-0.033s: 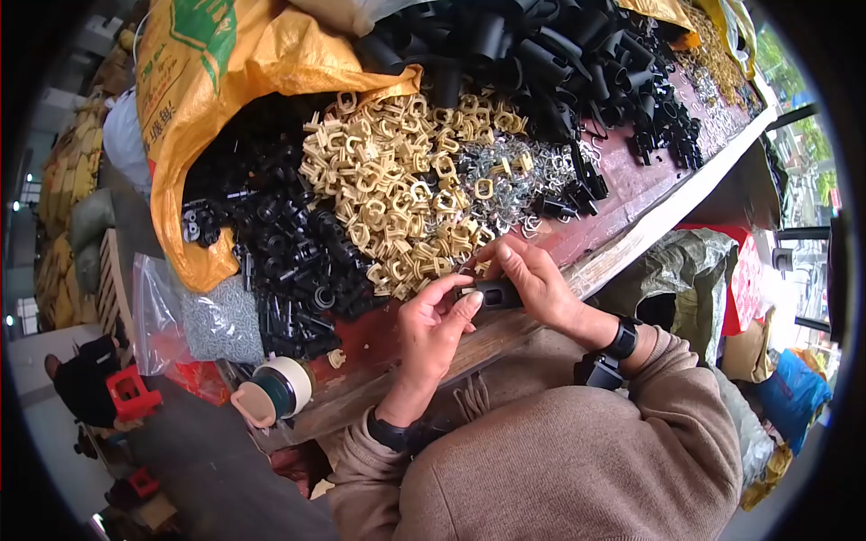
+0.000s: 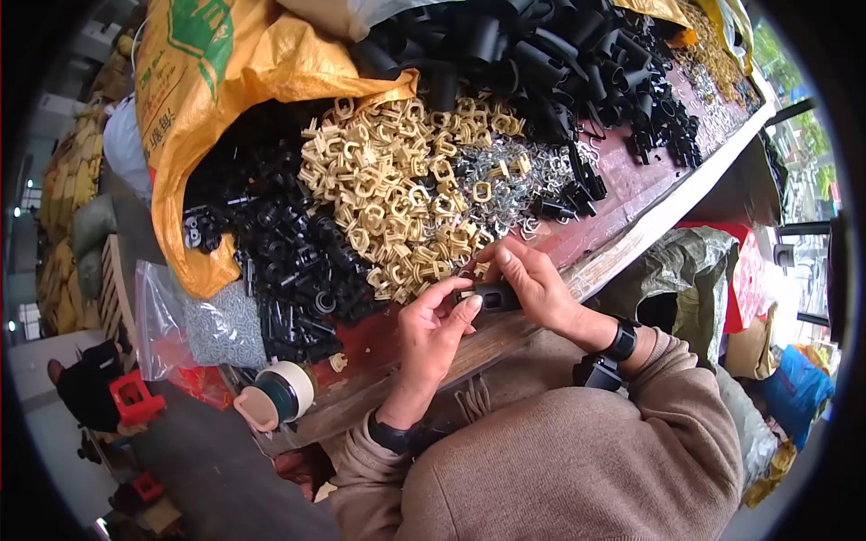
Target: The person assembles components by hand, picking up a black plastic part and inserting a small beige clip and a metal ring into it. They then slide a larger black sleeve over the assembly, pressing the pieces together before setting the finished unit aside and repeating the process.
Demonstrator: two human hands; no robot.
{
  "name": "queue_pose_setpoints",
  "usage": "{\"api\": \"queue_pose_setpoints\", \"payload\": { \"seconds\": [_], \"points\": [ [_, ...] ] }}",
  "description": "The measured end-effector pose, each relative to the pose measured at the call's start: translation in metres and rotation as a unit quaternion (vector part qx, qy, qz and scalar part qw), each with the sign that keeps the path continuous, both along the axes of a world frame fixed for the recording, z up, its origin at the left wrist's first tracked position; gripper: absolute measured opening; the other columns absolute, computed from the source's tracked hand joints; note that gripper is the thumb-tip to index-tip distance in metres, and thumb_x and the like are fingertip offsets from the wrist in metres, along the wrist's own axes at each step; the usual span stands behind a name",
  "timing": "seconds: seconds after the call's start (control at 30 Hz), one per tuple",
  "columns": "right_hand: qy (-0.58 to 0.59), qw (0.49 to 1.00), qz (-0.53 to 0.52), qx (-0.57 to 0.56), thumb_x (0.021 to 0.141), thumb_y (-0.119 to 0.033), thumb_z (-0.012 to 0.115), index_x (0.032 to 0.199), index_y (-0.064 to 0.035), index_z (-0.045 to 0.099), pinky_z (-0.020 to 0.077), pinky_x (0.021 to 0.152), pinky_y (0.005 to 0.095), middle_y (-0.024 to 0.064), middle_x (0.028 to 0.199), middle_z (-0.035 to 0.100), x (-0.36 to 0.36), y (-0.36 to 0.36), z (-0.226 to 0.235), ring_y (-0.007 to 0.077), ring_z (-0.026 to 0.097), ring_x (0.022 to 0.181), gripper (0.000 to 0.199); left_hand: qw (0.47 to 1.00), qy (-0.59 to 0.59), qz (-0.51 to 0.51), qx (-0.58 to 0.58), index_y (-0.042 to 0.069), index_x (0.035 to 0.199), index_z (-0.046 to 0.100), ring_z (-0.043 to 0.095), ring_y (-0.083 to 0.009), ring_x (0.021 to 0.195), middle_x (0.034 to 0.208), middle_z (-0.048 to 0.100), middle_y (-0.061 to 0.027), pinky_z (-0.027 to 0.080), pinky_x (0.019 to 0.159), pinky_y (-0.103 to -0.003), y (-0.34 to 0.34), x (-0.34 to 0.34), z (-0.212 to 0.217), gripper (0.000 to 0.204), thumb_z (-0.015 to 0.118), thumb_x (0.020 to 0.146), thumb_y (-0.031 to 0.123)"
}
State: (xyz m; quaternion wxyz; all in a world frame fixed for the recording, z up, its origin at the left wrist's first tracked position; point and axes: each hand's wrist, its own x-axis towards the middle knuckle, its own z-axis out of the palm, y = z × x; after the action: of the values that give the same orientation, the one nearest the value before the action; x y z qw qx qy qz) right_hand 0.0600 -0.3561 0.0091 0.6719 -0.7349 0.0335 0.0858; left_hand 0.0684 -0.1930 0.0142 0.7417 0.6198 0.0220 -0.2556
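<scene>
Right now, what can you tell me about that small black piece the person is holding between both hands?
The small black part looks like moulded plastic, dark and matte, roughly blocky and a little longer than wide. It lies about level above the near edge of the reddish workbench, just in front of the heap of tan clips. The right hand wraps it from above and behind, while the left hand pinches its near end with fingertips. Most of it is hidden; finer details cannot be made out.

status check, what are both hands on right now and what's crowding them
Left hand and right hand both pinch one small black plastic piece over the bench edge. Pile of tan clips right beside the fingers. Nothing between the hands.
</scene>
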Motion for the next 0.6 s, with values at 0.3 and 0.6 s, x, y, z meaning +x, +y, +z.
{"api": "queue_pose_setpoints", "payload": {
  "seconds": [0.3,0.6],
  "points": [
    [-0.052,0.998,0.021,0.008,0.09,-0.032,0.036,0.099,-0.0016,0.051,0.0416,0.069,0.0303,0.0104,0.084,0.054,-0.002,-0.009,-0.001,0.019,0.052,0.078,0.035,0.974,-0.184,-0.036,0.124,-0.006,0.111,0.047,0.053,-0.0102,0.082,0.098,0.056,-0.0079,0.046,0.069,-0.023,-0.005,-0.002,-0.011,0.04,0.058,0.08,0.017],
    [-0.255,0.934,0.239,0.074,0.075,-0.053,0.049,0.122,0.0025,0.033,0.0279,0.095,0.0397,0.018,0.119,0.04,0.001,-0.016,0.009,0.0312,0.035,0.114,0.074,0.991,-0.014,0.002,-0.133,-0.003,0.125,0.03,0.049,-0.0159,0.098,0.111,0.05,-0.0123,0.039,0.085,-0.029,-0.01,-0.003,-0.012,0.057,0.06,0.078,0.013]
  ]
}}
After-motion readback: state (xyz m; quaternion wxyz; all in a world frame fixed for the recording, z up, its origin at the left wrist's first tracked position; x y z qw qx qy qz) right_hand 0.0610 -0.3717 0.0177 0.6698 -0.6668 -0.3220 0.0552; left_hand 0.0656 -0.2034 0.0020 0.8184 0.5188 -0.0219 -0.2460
